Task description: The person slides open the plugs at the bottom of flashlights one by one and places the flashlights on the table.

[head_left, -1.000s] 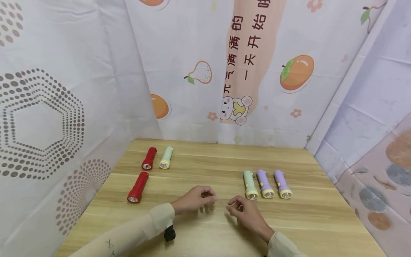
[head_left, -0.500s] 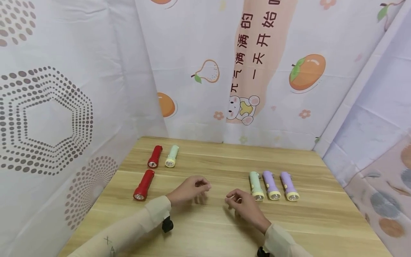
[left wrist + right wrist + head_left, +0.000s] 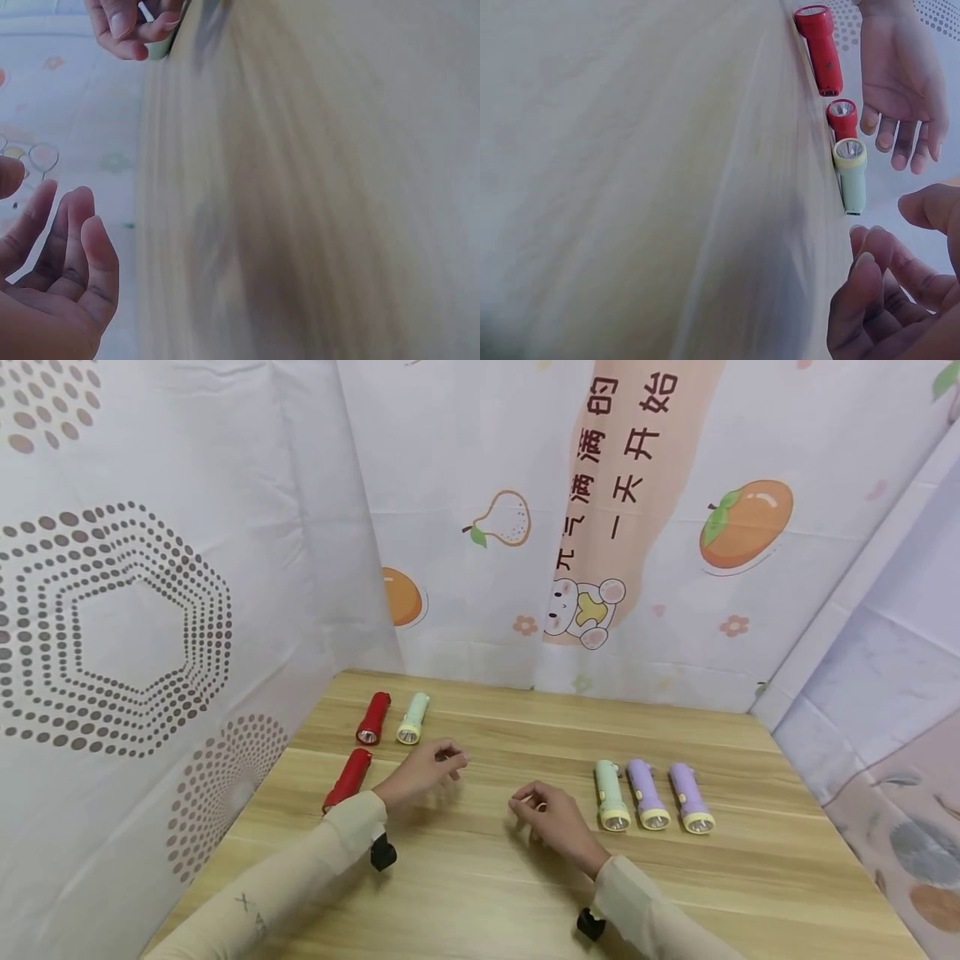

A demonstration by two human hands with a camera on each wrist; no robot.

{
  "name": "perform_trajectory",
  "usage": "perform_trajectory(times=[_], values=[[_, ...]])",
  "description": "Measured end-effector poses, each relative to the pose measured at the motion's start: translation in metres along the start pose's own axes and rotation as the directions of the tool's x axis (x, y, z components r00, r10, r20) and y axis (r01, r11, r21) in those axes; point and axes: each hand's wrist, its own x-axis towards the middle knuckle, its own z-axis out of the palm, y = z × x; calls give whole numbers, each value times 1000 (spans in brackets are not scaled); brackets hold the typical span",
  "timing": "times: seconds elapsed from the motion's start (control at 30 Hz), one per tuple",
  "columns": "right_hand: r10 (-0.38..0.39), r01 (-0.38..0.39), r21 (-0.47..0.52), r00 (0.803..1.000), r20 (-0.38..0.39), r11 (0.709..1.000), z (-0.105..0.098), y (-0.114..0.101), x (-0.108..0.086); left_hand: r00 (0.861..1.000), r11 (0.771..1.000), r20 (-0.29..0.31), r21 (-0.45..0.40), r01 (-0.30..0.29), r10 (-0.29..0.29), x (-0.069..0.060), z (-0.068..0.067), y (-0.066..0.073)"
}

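Roughly front to back, each flashlight (image 3: 609, 787) lies lens end (image 3: 616, 821) nearest.

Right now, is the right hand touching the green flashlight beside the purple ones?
Apart: the head view plainly shows tabletop between the right hand and the green flashlight.

The flashlights (image 3: 611, 795) look smooth plastic, the table (image 3: 465, 877) wood-grained.
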Motion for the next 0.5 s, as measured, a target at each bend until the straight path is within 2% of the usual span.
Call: perform_trajectory(times=[0.17, 0.3, 0.5], values=[[-7, 7, 20, 1000, 17, 1000, 9, -9, 12, 1000, 1000, -27, -18, 1, -2, 1, -16, 5], [-19, 18, 10, 999, 32, 1000, 18, -16, 22, 997, 1000, -71, -20, 10, -11, 3, -27, 8], [-30, 30, 3, 998, 51, 1000, 28, -21, 31, 991, 1000, -134, -10, -1, 0, 14, -36, 4]])
